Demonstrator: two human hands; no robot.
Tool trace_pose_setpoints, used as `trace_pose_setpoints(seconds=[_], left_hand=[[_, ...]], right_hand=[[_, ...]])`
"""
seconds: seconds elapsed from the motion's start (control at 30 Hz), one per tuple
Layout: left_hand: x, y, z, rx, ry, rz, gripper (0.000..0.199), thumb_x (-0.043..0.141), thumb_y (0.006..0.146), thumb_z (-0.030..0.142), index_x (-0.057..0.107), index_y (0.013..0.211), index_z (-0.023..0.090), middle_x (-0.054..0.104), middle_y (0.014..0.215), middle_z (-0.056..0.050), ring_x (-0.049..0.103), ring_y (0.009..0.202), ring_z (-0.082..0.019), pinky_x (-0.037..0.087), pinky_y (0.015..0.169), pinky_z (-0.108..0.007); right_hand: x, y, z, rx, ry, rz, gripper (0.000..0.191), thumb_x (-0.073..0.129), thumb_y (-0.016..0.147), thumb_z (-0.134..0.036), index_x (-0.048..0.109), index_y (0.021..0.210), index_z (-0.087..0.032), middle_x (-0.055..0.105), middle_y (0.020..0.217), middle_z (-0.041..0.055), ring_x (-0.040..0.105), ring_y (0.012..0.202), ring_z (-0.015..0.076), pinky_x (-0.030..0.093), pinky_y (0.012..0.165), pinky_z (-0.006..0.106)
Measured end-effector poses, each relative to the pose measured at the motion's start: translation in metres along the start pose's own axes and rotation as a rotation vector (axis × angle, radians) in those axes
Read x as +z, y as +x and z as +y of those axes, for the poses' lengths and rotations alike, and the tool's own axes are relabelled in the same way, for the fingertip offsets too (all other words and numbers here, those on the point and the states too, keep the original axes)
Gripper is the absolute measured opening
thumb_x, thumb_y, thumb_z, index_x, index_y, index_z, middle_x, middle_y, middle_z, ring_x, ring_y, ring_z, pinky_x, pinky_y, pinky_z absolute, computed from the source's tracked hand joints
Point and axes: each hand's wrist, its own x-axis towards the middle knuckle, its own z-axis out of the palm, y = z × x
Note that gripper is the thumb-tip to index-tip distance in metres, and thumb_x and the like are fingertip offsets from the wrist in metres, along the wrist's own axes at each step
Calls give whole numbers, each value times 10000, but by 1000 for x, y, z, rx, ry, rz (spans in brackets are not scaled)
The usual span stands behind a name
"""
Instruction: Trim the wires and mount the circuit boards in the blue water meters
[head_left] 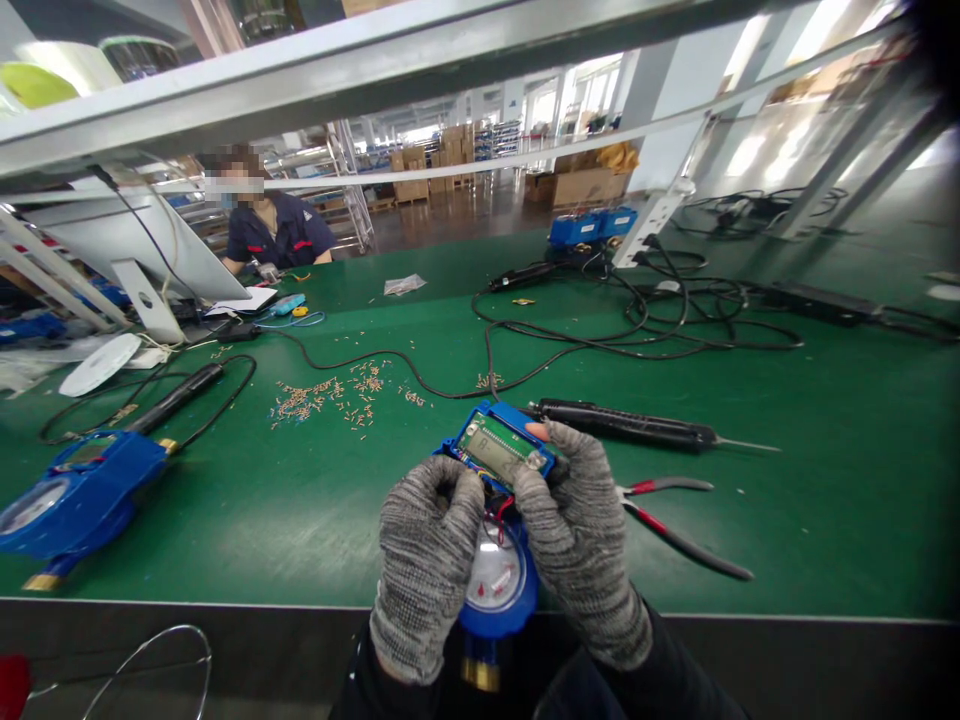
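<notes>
A blue water meter (501, 597) with a round clear dial is at the bench's front edge, its brass end pointing toward me. At its top, a green circuit board (491, 447) with an LCD lies tilted at the blue housing, and thin red and black wires show below it. My left hand (429, 555), in a grey knit glove, is closed at the housing's left side, fingertips partly hidden. My right hand (577, 530), gloved alike with a bare fingertip showing, pinches the board's right end. Pliers (675, 525) with red-and-grey handles lie beside my right hand.
Behind my hands lies a black electric screwdriver (630, 424) with a long bit. Small screws (307, 400) are scattered left of centre. Another blue water meter (75, 500) sits at left. Black cables (645, 310) cross the green bench (847, 480). A co-worker (274, 230) sits opposite.
</notes>
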Motion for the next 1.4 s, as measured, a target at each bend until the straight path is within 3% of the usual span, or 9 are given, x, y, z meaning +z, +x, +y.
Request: trace_pose_setpoints(seconds=[0.13,0.3,0.43,0.53,0.73,0.97,1.17,1.4], left_hand=[[0,0,-2,44,6,-34,200,600,884,332,659,755,191,697,734,-19,626,686,-171,489,670,-282],[3,0,-8,77,77,19,148,633,862,313,696,795,197,711,755,-35,624,657,-168,479,598,-262],[4,2,-11,79,77,35,145,648,852,311,705,786,195,722,746,-42,637,639,-171,497,585,-268],[4,0,-13,61,7,35,155,649,859,333,708,813,197,740,781,-39,675,696,-183,542,665,-295],[4,-10,-15,180,37,190,122,685,833,324,714,875,214,747,846,-29,689,768,-191,557,767,-337],[5,-6,-9,165,93,159,130,653,860,323,717,831,214,748,818,-23,694,754,-193,552,741,-333],[2,-3,-2,21,-107,68,172,651,862,344,693,813,184,738,784,-26,678,708,-176,541,693,-295],[-3,1,5,-37,-176,-24,189,668,850,332,675,770,161,726,759,-28,654,702,-164,514,688,-271]], right_hand=[[-5,8,-1,83,86,-47,267,570,908,-218,579,1170,-270,634,1120,42,648,978,195,562,855,352],[-9,16,-7,155,171,-115,215,588,896,-235,602,1103,-291,666,1033,1,673,850,151,574,716,261],[-10,17,-7,194,203,-130,219,597,893,-255,598,1108,-292,676,1030,1,681,837,160,573,701,275],[-11,17,-4,209,184,-114,228,600,894,-255,600,1118,-295,669,1053,10,668,878,172,559,739,299],[-11,16,-3,191,130,-101,238,592,897,-253,596,1129,-304,640,1080,12,634,895,175,534,765,315],[-8,15,-6,175,110,-122,236,586,906,-246,576,1137,-293,623,1082,22,629,894,189,526,787,351],[-6,11,-4,176,88,-112,258,587,906,-274,570,1163,-282,619,1141,44,640,934,219,523,818,394],[-5,9,-5,171,71,-83,245,586,904,-267,580,1148,-288,617,1161,50,631,972,233,499,858,423]])
